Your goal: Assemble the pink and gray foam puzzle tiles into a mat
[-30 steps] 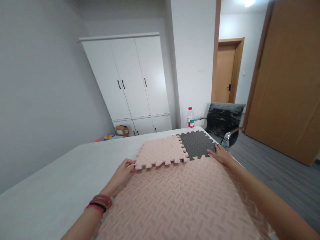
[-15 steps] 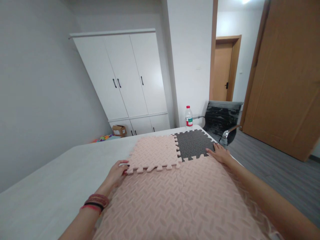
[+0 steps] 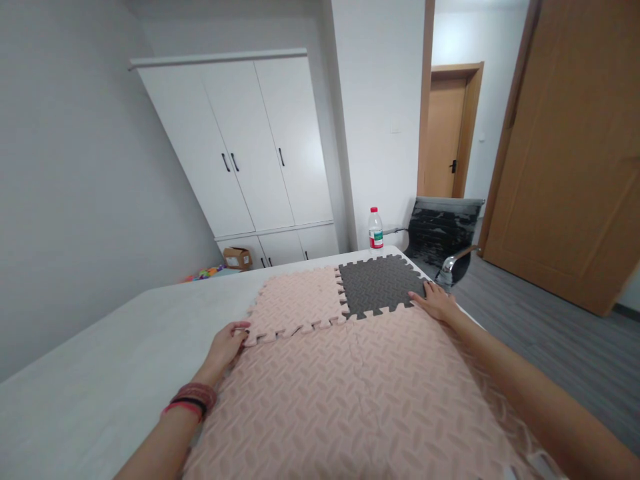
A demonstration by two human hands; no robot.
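Pink foam puzzle mat tiles (image 3: 350,393) cover the near part of a white table (image 3: 100,373). A further pink tile (image 3: 300,300) and a dark grey tile (image 3: 375,283) lie joined side by side at the far end. My left hand (image 3: 225,345) pinches the near left corner of the far pink tile, fingers curled round its toothed edge. My right hand (image 3: 437,301) lies flat with fingers stretched out on the near right corner of the grey tile, where it meets the pink mat.
A water bottle (image 3: 375,229) stands at the table's far edge. A black office chair (image 3: 445,230) sits beyond the right corner. A white wardrobe (image 3: 245,147), a cardboard box (image 3: 238,257) on the floor and wooden doors (image 3: 575,147) fill the background.
The far pink and grey tiles have slid left and closer to the big pink mat, their teeth now against its edge. My left hand moved left with the pink tile's corner.
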